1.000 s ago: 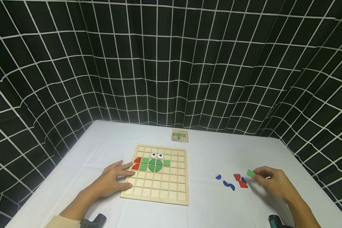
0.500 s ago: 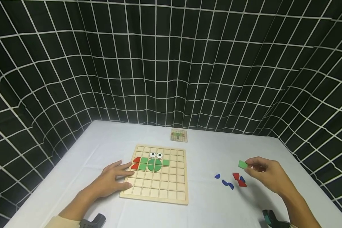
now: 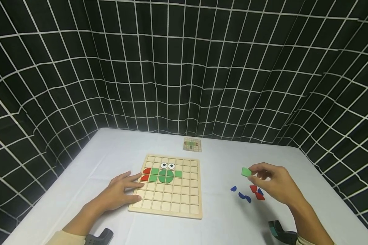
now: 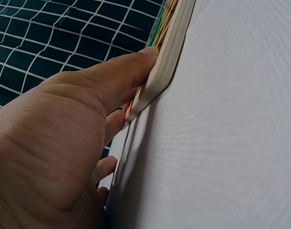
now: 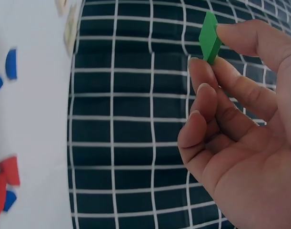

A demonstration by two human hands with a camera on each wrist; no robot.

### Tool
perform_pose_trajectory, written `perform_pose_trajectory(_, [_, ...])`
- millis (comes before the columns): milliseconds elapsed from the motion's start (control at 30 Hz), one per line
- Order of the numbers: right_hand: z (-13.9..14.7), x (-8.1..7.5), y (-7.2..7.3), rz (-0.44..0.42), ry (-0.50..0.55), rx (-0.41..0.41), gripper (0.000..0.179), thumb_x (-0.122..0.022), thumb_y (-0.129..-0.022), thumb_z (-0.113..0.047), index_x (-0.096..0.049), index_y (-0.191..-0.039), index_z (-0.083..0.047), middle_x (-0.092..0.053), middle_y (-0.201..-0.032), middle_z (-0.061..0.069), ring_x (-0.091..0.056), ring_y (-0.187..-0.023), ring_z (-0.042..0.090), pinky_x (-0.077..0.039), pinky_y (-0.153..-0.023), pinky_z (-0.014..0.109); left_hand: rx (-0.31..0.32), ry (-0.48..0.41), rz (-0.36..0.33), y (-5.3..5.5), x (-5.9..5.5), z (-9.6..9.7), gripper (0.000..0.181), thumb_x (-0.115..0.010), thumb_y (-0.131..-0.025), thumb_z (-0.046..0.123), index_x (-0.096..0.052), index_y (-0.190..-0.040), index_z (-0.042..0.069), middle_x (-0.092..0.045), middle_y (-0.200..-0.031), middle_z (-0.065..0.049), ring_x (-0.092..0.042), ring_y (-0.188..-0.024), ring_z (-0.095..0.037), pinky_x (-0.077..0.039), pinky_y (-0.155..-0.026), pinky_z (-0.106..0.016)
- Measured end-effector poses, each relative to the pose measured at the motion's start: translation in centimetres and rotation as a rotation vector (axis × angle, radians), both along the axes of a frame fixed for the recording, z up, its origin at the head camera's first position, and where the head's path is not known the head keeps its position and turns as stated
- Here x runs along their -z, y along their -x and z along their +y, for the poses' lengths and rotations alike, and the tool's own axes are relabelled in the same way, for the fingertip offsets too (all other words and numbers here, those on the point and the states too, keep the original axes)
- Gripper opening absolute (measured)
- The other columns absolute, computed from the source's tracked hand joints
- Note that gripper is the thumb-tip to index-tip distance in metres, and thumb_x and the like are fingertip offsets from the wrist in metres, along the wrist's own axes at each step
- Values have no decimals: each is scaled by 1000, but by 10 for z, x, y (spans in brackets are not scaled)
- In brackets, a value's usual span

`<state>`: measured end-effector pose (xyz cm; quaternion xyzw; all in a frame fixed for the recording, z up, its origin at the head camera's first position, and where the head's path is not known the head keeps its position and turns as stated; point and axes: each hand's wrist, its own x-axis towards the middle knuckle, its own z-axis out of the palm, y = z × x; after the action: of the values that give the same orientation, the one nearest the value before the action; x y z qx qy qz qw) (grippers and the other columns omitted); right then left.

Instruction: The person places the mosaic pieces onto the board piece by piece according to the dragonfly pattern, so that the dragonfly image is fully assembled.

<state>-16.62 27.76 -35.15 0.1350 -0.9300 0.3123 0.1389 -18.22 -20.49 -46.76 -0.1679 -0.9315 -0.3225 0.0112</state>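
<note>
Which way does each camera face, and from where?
Head: head-worn, facing forward and down at the board; left hand and right hand show.
Left wrist: on that wrist, facing the board's edge; left hand shows.
Right wrist: on that wrist, facing the green square; right hand shows.
Head and right wrist share the green square.

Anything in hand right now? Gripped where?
Right hand pinches a flat green square tile by the side nearest it. Left hand holds nothing, resting at the pale wooden grid board's edge.
</note>
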Motion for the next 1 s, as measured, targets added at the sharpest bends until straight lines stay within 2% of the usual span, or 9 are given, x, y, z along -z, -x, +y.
perform_pose_trajectory(400, [-40, -5, 5, 44, 73, -93, 17, -77, -78, -7, -72, -93, -12, -65, -79, -7, -57, -75, 19, -48, -55, 28, -6, 1, -5, 1, -1, 0, 50, -77, -73, 52, -72, -115, 24, -48, -143, 3, -23, -139, -39, -13, -104, -70])
perform_pose_trajectory(567, [-61, -3, 11, 52, 92, -115, 17, -77, -78, -8, -73, -94, -11, -66, -82, -7, -56, -77, 17, -48, -60, 30, -5, 0, -2, 2, 0, -1, 50, -77, -73, 51, -72, -114, 24, -48, -143, 3, -23, -139, -40, -13, -104, -69])
perform_pose_trajectory(1000, [-107, 12, 32, -11, 182, -208, 15, -76, -79, -9, -73, -93, -13, -65, -83, -7, -57, -76, 17, -51, -65, 34, -4, 0, -5, 1, 0, 0, 49, -77, -73, 52, -72, -114, 25, -48, -143, 3, -22, -139, -39, -13, -104, -70])
